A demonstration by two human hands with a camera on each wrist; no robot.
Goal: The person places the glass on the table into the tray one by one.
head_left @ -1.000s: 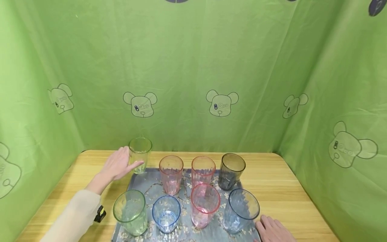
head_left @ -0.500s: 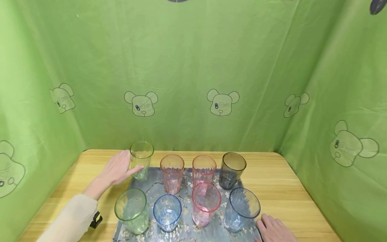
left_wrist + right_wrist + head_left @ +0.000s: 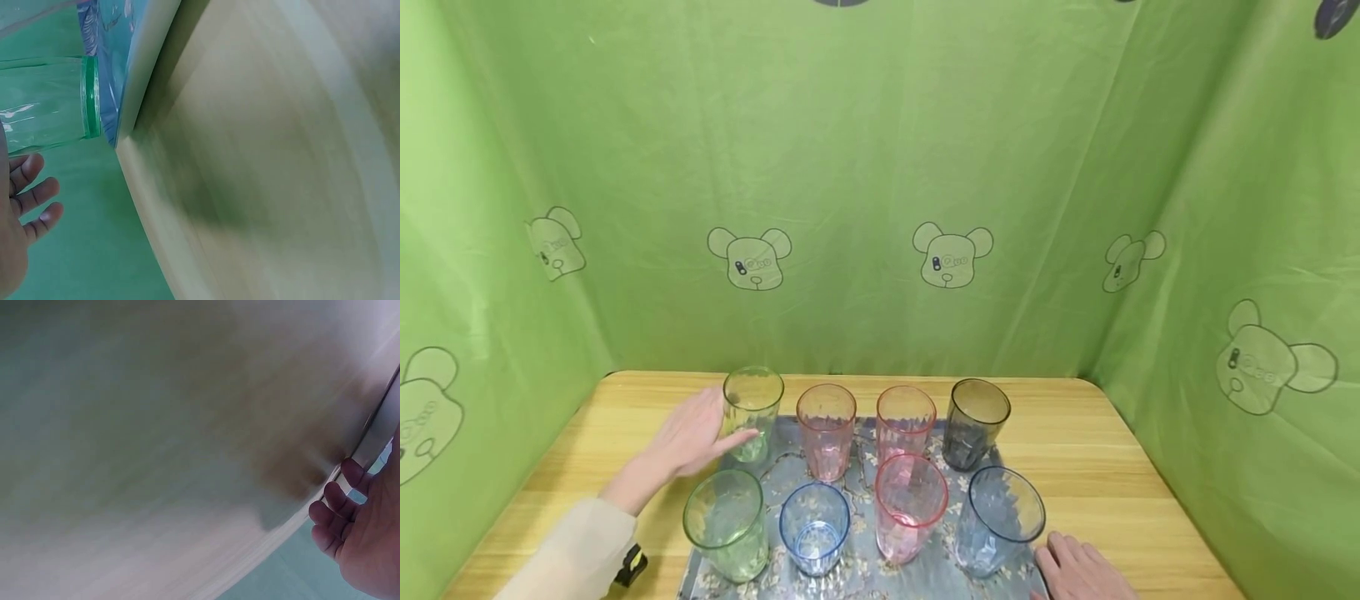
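At the tray's back left corner, my left hand (image 3: pixel 694 429) holds a yellow-green glass (image 3: pixel 758 421) upright, thumb across its near side and fingers behind it. The left wrist view has the base of this glass (image 3: pixel 47 103) right at the tray's corner, with several curled fingers of the left hand (image 3: pixel 19 212) beside it. My right hand (image 3: pixel 1081 571) rests at the tray's right edge, on the table, its fingers loosely bent. In the right wrist view, the fingertips of that hand (image 3: pixel 375 537) lie along the tray's edge. The patterned grey-blue tray (image 3: pixel 782 467) carries the glasses.
In the front row stand a green glass (image 3: pixel 727 529), a blue glass (image 3: pixel 814 533), a pink glass (image 3: pixel 904 533) and a dark blue glass (image 3: pixel 992 533). Behind are two pinkish glasses, one an orange-pink glass (image 3: pixel 827 442), and a smoky glass (image 3: pixel 970 433). Green curtains (image 3: pixel 865 167) enclose the wooden table (image 3: pixel 1097 458).
My left hand has brought the yellow-green glass toward me, from behind the tray's back left corner to over that corner. The right hand and the other glasses have stayed in place.
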